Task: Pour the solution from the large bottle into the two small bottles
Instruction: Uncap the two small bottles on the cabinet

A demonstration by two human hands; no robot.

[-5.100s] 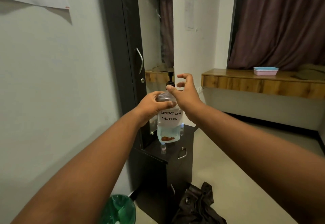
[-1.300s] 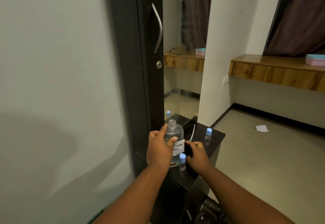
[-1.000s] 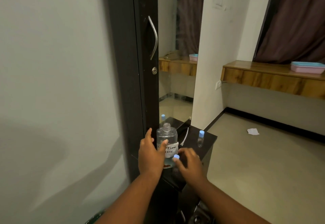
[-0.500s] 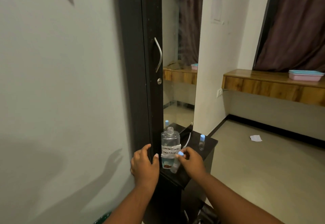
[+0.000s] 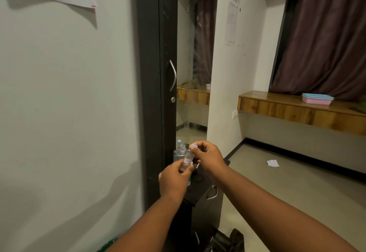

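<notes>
My left hand point(image 5: 174, 180) grips the body of a small clear bottle point(image 5: 186, 162) with a red and blue label, held tilted above the black cabinet top point(image 5: 200, 187). My right hand point(image 5: 208, 155) pinches that bottle's light-blue cap point(image 5: 193, 146) between thumb and fingers. Behind them the large clear bottle point(image 5: 179, 152) stands uncapped on the cabinet, mostly hidden by my hands. The second small bottle is hidden behind my right hand.
A tall dark wardrobe door point(image 5: 158, 85) with a metal handle and a mirror point(image 5: 193, 69) rises right behind the cabinet. A wooden shelf point(image 5: 297, 109) with a pink box point(image 5: 316, 99) runs along the right wall. Dark cloth point(image 5: 223, 241) lies on the floor below.
My right hand lifted the small bottle off the cabinet top. My left hand left the large bottle and took hold of the small bottle's body; my right fingers shifted to its cap.
</notes>
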